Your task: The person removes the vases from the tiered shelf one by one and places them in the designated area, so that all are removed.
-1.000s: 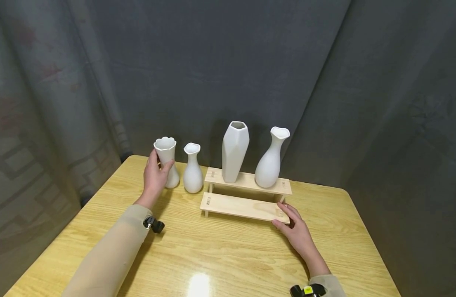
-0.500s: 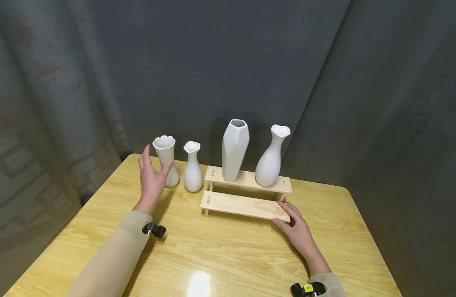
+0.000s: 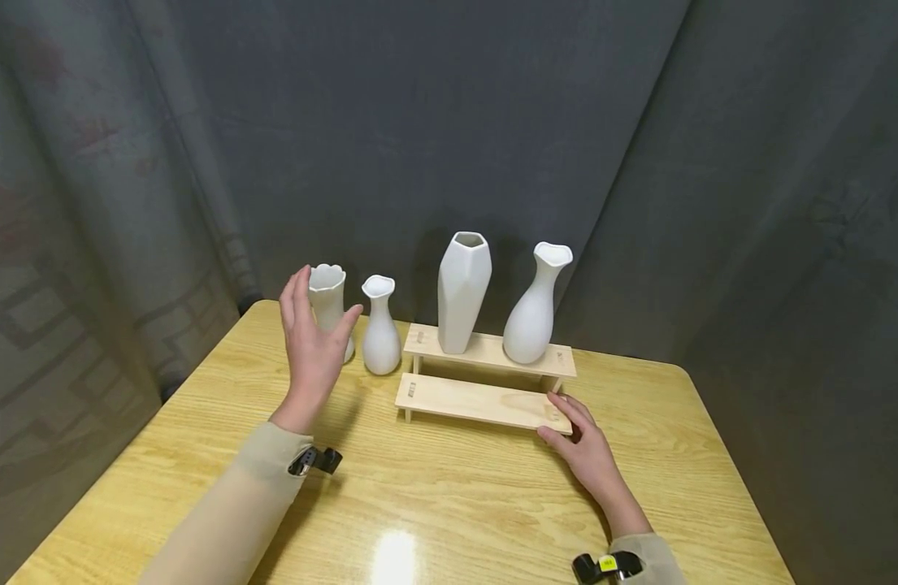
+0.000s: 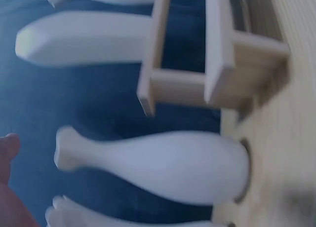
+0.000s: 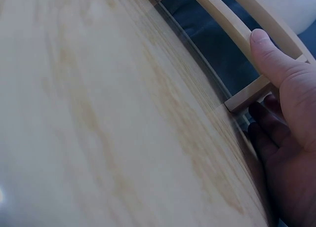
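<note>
My left hand (image 3: 313, 349) is raised with spread fingers in front of the scalloped-rim white vase (image 3: 327, 294), hiding much of it and holding nothing. Just right of that vase, a small white bottle-shaped vase (image 3: 381, 341) stands upright on the table; the left wrist view shows this vase (image 4: 173, 163) lying sideways across the frame. My right hand (image 3: 583, 443) grips the right end of the lower step of a two-tier wooden stand (image 3: 478, 402), thumb on the front edge. In the right wrist view the thumb (image 5: 269, 54) presses the step's edge, with the other fingers beneath and behind.
On the stand's upper step are a tall faceted white vase (image 3: 463, 296) at left and a curved white vase (image 3: 531, 321) at right. A grey curtain (image 3: 419, 122) hangs behind the wooden table (image 3: 449, 504).
My left hand has let go of the scalloped vase, drawn back from it and shifted slightly right with fingers spread. The right hand stays on the stand.
</note>
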A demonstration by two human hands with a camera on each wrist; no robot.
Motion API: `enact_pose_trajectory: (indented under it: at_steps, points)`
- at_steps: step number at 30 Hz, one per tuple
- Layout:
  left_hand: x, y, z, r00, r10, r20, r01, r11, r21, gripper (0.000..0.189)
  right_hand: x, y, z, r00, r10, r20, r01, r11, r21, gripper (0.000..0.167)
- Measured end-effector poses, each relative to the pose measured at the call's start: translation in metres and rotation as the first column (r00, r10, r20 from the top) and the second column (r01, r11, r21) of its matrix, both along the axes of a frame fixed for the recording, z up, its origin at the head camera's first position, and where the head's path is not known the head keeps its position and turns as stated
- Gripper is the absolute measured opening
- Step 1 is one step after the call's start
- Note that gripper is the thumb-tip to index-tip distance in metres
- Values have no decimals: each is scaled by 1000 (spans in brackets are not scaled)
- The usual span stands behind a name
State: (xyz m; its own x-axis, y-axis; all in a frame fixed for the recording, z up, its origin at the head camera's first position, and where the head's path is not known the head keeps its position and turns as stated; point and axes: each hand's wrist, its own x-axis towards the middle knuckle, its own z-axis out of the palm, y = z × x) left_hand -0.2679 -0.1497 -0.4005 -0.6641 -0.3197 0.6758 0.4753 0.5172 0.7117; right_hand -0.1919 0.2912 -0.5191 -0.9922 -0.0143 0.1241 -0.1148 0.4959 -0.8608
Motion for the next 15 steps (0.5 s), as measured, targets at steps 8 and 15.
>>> enact_pose_trajectory:
  at_steps: [8, 15]
  points:
    - [13, 41, 19, 990, -135, -41, 132, 988, -75, 93, 1, 1, 0, 1000, -4, 6, 4, 1000, 6, 72]
    - [18, 74, 31, 968, -252, 10, 252, 963, -100, 94, 1, 0, -1, 1000, -2, 16, 2, 1000, -3, 72]
